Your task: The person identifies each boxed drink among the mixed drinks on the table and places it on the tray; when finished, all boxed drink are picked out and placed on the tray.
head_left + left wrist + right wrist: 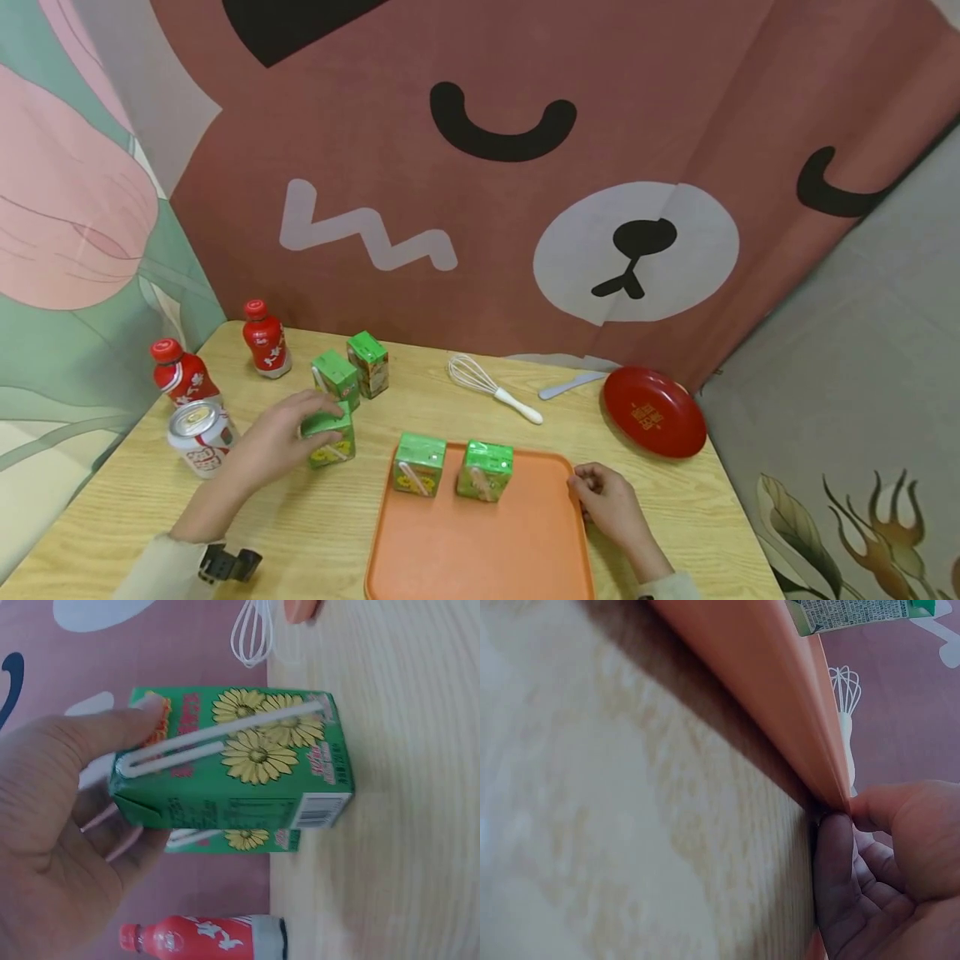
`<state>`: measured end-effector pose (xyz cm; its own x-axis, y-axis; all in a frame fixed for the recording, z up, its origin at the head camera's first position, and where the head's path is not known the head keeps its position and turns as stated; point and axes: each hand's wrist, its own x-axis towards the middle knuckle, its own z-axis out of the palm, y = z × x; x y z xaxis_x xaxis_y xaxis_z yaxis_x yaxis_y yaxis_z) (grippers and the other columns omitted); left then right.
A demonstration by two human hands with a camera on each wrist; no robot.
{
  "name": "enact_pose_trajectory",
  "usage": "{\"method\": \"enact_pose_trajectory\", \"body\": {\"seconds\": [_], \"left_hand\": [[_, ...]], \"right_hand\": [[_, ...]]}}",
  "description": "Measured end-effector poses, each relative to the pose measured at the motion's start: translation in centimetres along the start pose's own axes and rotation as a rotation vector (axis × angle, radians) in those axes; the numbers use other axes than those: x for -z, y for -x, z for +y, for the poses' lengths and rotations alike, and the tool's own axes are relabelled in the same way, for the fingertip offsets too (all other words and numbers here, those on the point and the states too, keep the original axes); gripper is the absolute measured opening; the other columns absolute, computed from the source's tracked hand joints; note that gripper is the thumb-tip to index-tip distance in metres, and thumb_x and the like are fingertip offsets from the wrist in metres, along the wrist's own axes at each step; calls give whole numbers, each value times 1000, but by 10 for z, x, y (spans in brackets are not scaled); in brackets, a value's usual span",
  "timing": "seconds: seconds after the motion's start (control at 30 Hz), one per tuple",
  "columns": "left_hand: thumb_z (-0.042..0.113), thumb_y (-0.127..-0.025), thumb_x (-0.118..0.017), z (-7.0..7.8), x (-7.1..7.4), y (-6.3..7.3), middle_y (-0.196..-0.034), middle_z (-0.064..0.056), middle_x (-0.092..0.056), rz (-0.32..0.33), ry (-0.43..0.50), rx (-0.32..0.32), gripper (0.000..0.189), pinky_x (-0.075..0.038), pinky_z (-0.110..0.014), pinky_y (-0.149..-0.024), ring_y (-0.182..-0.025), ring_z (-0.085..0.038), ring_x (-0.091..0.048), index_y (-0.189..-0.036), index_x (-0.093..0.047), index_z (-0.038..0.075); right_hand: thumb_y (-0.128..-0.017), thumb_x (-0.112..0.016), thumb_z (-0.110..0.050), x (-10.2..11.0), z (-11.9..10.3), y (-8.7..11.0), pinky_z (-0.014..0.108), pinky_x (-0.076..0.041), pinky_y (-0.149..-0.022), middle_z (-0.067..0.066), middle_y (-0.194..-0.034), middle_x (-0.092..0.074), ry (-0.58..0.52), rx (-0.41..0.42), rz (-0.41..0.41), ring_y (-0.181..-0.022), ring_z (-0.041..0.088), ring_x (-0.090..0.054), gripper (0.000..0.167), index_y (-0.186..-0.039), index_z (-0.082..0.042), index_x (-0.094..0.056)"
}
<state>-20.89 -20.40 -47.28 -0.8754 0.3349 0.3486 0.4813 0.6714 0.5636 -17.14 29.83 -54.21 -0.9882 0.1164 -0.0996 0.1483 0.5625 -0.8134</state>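
My left hand (281, 437) grips a green drink carton (247, 750) near its top, thumb on the face with the straw and flower print. Behind that carton stand two more green cartons (335, 377) on the table. My right hand (611, 504) pinches the right rim of an orange tray (495, 554) between thumb and fingers, as the right wrist view shows up close. Two green cartons, a left one (418, 467) and a right one (486, 472), stand side by side along the tray's far edge.
Left of my left hand stand a silver-topped can (202, 442) and two red bottles (266, 340). Toward the back lie a white whisk (495, 389) and a pale knife (573, 385). A red plate (654, 412) sits at the table's right edge, near the curtain.
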Motion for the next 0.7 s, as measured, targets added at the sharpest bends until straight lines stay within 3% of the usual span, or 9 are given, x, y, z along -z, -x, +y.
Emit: {"method": "enact_pose_trajectory", "body": {"seconds": [0.2,0.4,0.53,0.7], "left_hand": [[16,-84,-86,-7,0,4,-119,-2,-66,-8,63,-25,29,-51,-54,-90,-112,-30,-62,-111,-74,19],[16,-84,-86,-9,-3,2,-115,0,-68,9,29,-33,27,-54,-51,-86,-107,-28,-64,-109,-78,19],[20,-86,-85,0,-5,-11,-120,-5,-67,-30,25,-49,25,-54,-52,-86,-109,-31,-64,-110,-79,20],[19,-84,-86,27,-11,-43,-122,-4,-66,-41,47,-131,26,-55,-46,-83,-107,-25,-65,-110,-79,20]], "right_hand": [[-97,-72,-15,0,1,-1,31,-55,-51,5,-77,-62,-12,5,2,-62,18,-61,18,-108,-1,-70],[-97,-71,-14,-1,2,-2,31,-55,-51,4,-77,-62,-3,-5,4,-62,19,-61,17,-109,-2,-70],[-97,-71,-14,-1,3,-2,31,-55,-51,4,-78,-62,1,1,2,-62,20,-61,18,-110,-1,-70],[-97,-71,-14,-1,2,-2,32,-55,-52,4,-78,-62,-9,-5,2,-63,20,-61,18,-109,-2,-70]]}}
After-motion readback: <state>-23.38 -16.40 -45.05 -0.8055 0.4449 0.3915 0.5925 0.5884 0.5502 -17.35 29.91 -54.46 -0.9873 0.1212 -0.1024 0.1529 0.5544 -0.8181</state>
